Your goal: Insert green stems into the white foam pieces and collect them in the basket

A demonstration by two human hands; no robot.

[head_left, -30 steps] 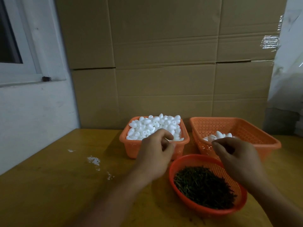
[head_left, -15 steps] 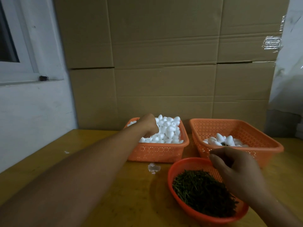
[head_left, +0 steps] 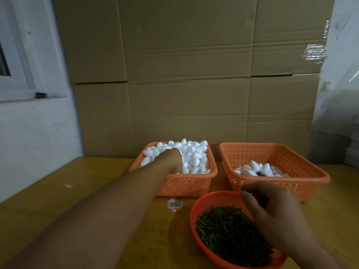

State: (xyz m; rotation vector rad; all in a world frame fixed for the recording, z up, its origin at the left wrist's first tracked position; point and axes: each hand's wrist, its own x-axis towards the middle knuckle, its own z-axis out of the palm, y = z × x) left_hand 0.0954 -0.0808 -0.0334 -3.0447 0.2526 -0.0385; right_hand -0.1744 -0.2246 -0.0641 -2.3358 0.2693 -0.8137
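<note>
My left hand (head_left: 173,158) reaches into the left orange basket (head_left: 184,185), which is heaped with white foam pieces (head_left: 194,154). Its fingers curl down into the pile and the fingertips are hidden. My right hand (head_left: 272,210) hovers over the near round orange bowl (head_left: 206,199) of green stems (head_left: 227,228). Its fingers are curled, and thumb and forefinger pinch what looks like a thin stem. The right orange basket (head_left: 275,152) holds a few foam pieces (head_left: 258,168) with stems in them.
A white foam scrap (head_left: 174,203) lies on the yellow table (head_left: 58,191) between the baskets. Cardboard boxes (head_left: 184,74) form a wall right behind the baskets. A white wall with a window frame (head_left: 19,74) stands at the left.
My left hand left my right hand and went forward into the foam basket, where it now digs into the pile. My right hand stayed over the stem bowl.
</note>
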